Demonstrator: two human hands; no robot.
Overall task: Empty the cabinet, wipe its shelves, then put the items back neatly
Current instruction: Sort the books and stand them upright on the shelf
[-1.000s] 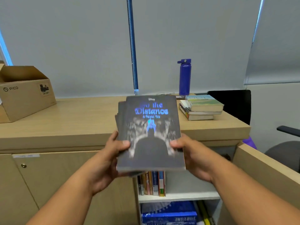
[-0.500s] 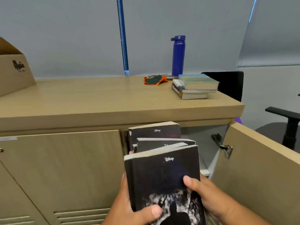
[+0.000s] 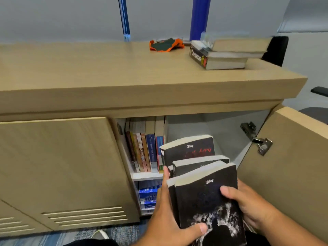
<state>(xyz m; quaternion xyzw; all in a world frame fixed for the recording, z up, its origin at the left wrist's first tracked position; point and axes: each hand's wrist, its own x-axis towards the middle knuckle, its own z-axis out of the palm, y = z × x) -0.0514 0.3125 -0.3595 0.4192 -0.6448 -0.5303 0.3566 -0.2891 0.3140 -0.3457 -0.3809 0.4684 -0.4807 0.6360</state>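
Head view: grips a fanned stack of black books point(image 3: 204, 192), left hand point(image 3: 170, 219) with fingers point(image 3: 166, 176) curled along its left edge, right hand point(image 3: 252, 206) clasping its right edge, thumbs on the cover. Hovers just short of the upper shelf point(image 3: 147, 175), beyond the fingertips, right of the standing row point(image 3: 145, 151). Could slide apart, being unevenly fanned, or topple that row.

Left hand point(image 3: 170, 226), right hand point(image 3: 252, 208): bare, as are both wrists and forearms. Thumbnails short, trimmed. Dark garment point(image 3: 92, 243) at near edge. Pale shoe tip point(image 3: 101, 234) just beyond it, blurred, identity uncertain.
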